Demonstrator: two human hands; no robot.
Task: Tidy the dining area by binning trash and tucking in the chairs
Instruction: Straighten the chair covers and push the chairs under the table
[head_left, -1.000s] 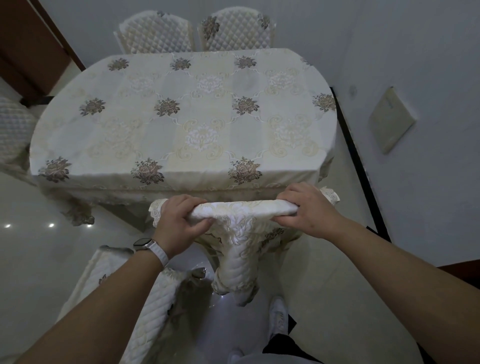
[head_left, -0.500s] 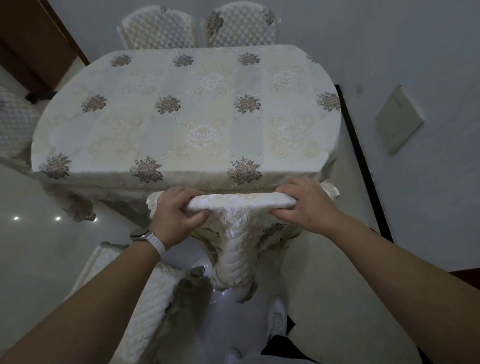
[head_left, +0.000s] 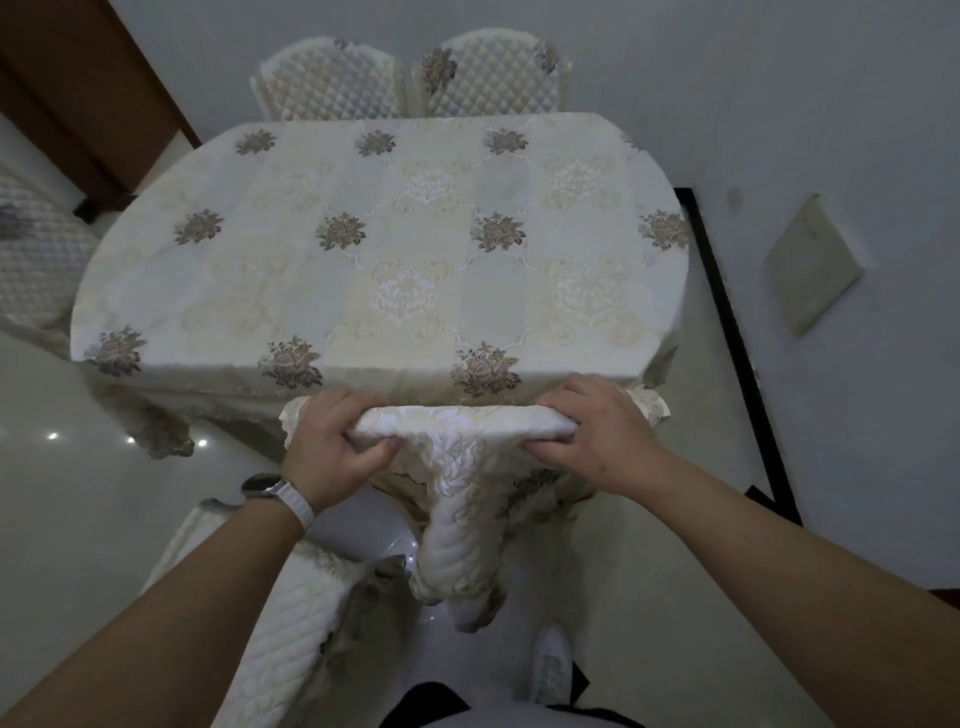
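Against the table's (head_left: 384, 249) near edge stood the covered chair (head_left: 462, 483); left hand (head_left: 335, 449) and right hand (head_left: 597, 434) gripped its top rail, fingertips curled out of sight, seat hidden

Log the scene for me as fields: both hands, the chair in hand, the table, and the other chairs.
left hand: grips the left end of the covered chair's top rail; watch on wrist
right hand: grips the right end of the same rail
covered chair: upright, back close against the table's near edge
table: under a floral tablecloth
far left chair, far right chair: tucked in at the far side
lower-left chair: appears pulled out
left-edge chair: partly in view
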